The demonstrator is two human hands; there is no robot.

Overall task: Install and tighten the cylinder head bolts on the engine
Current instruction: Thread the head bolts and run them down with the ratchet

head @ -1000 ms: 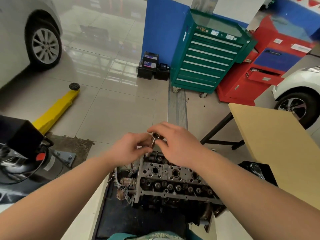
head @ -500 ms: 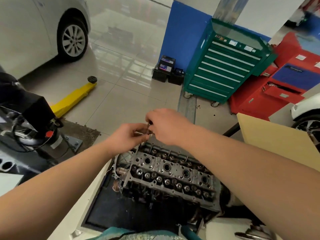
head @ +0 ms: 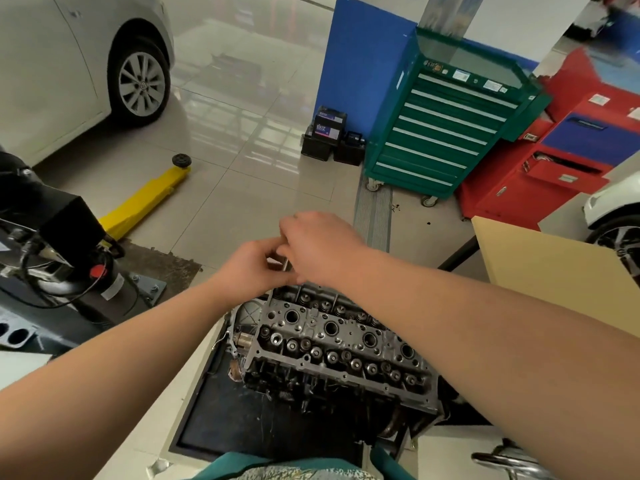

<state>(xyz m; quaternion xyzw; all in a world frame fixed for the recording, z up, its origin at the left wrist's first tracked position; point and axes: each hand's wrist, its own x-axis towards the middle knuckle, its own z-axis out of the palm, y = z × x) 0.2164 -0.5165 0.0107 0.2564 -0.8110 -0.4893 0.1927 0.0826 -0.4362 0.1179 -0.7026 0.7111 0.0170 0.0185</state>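
In the head view the left hand [head: 254, 268] and the right hand [head: 320, 247] meet above the far edge of the engine [head: 341, 344], and both pinch a thin metal bolt [head: 284, 263] between their fingers, about upright. The engine stands on a dark mat [head: 225, 420] on the bench [head: 145, 424], its head with open holes facing up; a green tool cabinet [head: 446, 123] stands behind on the floor

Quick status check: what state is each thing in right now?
Left hand: pinches the bolt.
Right hand: grips the bolt from above.
Bolt: held above the cylinder head, not yet seated.
Cylinder head: uncovered, bores exposed.
Green tool cabinet: drawers closed.
Red cabinet: drawer open.
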